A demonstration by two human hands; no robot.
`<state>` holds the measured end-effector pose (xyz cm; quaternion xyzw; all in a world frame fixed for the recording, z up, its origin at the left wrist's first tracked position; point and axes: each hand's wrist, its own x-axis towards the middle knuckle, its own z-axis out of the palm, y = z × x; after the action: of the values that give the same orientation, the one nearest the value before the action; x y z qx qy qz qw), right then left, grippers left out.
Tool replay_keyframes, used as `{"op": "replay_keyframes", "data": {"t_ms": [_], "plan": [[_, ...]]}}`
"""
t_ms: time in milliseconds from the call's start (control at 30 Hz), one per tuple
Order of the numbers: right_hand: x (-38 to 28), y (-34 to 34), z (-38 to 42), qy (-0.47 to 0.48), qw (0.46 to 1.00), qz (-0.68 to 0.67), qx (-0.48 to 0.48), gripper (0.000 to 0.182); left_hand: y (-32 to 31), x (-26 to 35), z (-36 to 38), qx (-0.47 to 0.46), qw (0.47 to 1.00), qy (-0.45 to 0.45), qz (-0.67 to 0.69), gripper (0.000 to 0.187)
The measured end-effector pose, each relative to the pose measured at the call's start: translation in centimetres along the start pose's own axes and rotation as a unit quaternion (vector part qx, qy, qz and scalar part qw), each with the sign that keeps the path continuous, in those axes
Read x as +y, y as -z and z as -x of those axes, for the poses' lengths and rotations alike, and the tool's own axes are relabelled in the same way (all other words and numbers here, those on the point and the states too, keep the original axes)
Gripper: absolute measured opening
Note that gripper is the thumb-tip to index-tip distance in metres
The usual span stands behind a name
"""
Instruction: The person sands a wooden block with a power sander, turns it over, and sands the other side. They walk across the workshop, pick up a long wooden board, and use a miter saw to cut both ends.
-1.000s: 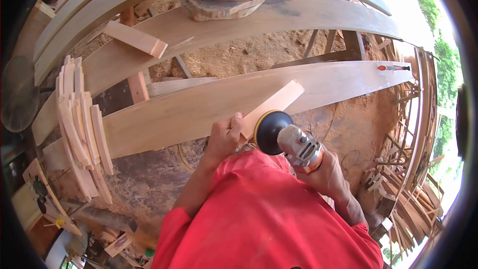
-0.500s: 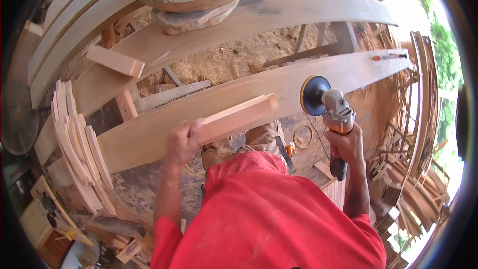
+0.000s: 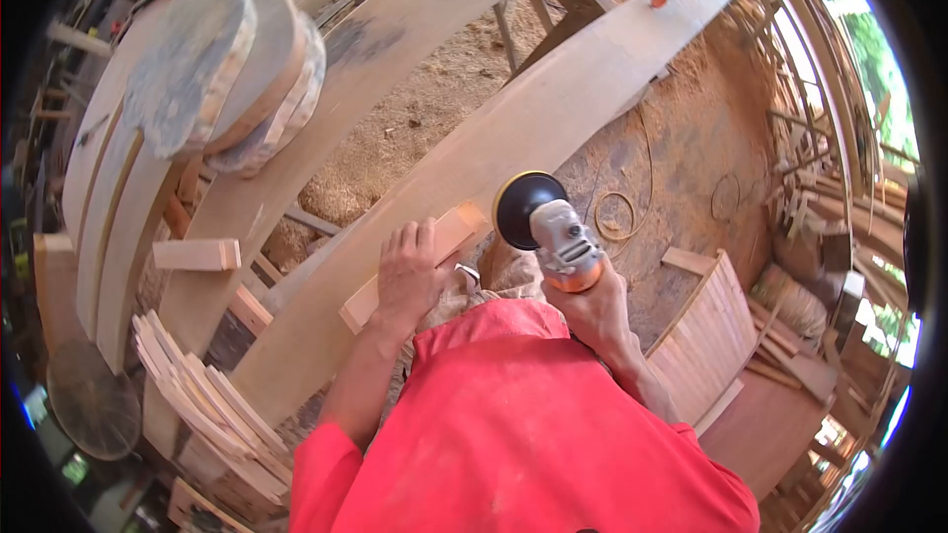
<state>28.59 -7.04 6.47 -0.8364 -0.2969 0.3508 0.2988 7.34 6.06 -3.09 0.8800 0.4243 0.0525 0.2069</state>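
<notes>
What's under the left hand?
The left hand covers the middle of a wood block. Both ends of the block show; the surface beneath the palm is hidden.

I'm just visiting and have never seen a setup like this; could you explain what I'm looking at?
There is no robot here: these are a person's bare hands, seen from a camera worn on the head, looking down past the red shirt. The left hand holds a piece of wood. The right hand holds a power tool with a round black disc, close to the wood's end. Beyond is a long board with a small orange-ended tool on its far end. Another short block rests on the next board, as do stacked rounded slabs.
</notes>
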Motion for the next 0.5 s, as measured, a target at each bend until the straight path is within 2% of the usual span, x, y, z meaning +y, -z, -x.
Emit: {"op": "replay_keyframes", "data": {"t_ms": [100,167,367,500], "plan": [[-0.2,-0.9,0.0,0.001,1.0,-0.007,-0.004,0.054,-0.3,-0.8,0.2,-0.003,1.0,-0.001,0.01,0.065],[-0.7,-1.2,-0.1,-0.009,1.0,0.002,-0.018,0.054,-0.9,-1.5,0.6,0.0,0.999,-0.044,-0.019,0.065],[-1.2,-1.4,-0.6,-0.016,0.998,0.046,-0.041,0.052,0.2,-0.7,0.0,-0.003,1.0,-0.009,-0.001,0.065],[-1.2,-0.9,-0.7,-0.001,0.998,0.063,0.0,0.047,0.9,-1.2,-0.5,-0.019,0.999,-0.012,0.029,0.068]]}}
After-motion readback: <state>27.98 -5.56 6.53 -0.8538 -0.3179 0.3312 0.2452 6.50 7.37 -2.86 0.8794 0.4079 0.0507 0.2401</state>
